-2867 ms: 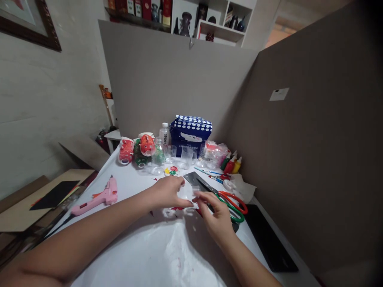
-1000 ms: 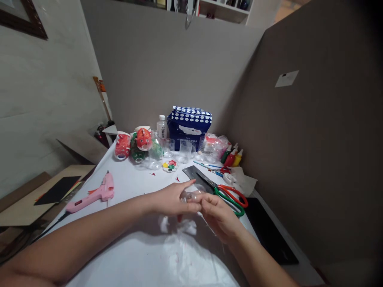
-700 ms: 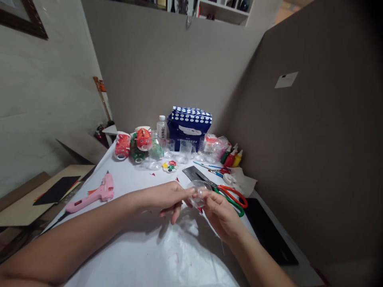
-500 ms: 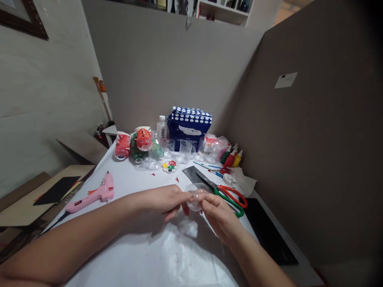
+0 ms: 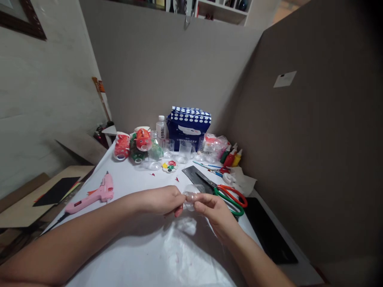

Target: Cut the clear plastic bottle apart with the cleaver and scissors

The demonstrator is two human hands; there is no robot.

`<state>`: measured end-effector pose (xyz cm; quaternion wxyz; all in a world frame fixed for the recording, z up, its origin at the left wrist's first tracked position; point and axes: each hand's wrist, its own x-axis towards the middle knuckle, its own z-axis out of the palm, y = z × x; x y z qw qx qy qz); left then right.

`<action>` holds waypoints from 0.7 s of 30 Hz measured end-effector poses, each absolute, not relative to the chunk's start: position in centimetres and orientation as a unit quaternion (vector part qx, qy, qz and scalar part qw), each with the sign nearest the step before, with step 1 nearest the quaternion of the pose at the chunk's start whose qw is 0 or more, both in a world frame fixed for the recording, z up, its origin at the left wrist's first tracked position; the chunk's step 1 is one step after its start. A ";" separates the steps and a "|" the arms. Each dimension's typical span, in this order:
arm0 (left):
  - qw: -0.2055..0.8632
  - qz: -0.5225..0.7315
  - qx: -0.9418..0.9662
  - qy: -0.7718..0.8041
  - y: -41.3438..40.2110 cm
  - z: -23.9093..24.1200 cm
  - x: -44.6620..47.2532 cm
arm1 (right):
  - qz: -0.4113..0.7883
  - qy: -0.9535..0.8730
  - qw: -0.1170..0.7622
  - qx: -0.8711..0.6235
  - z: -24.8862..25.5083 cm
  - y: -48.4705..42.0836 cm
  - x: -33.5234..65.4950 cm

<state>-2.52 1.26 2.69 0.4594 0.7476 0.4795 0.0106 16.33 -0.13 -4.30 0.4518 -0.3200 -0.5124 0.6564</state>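
A clear plastic piece, rounded like part of a bottle (image 5: 190,204), is held between my two hands just above the white tabletop. My left hand (image 5: 169,200) grips its left side, fingers curled in. On the other side my right hand (image 5: 213,209) pinches it between thumb and fingers. Right behind the hands lie large scissors (image 5: 230,196) with one red and one green handle, their blades resting over a grey metal plate (image 5: 191,175).
A pink glue gun (image 5: 92,195) lies at the left. Along the back stand painted red figures (image 5: 121,146), clear plastic cups (image 5: 185,150), a blue bag (image 5: 189,129) and paint bottles (image 5: 230,158). A flower-shaped palette (image 5: 170,166) sits before them; a black board (image 5: 269,231) is at right.
Both hands have shifted slightly left with the clear plastic piece between them. More of its back rim shows, and my left fingers are curled more tightly.
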 end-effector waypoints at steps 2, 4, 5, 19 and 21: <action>0.462 0.014 0.746 0.479 1.4 2.4 -2.6 | 0.644 -0.518 0.460 -0.325 -4.4 -0.2 16.3; 0.475 0.019 0.739 0.477 1.5 2.0 -2.7 | 0.625 -0.531 0.473 -0.323 -4.4 -0.3 16.2; 0.484 0.021 0.733 0.477 1.6 1.8 -2.7 | 0.615 -0.538 0.479 -0.321 -4.4 -0.3 16.3; 0.574 0.037 0.649 0.497 1.9 1.5 -2.7 | 0.581 -0.598 0.471 -0.289 -4.0 -0.2 16.9; 0.575 0.052 0.644 0.501 1.8 1.5 -2.5 | 0.559 -0.595 0.480 -0.321 -4.0 -0.4 16.7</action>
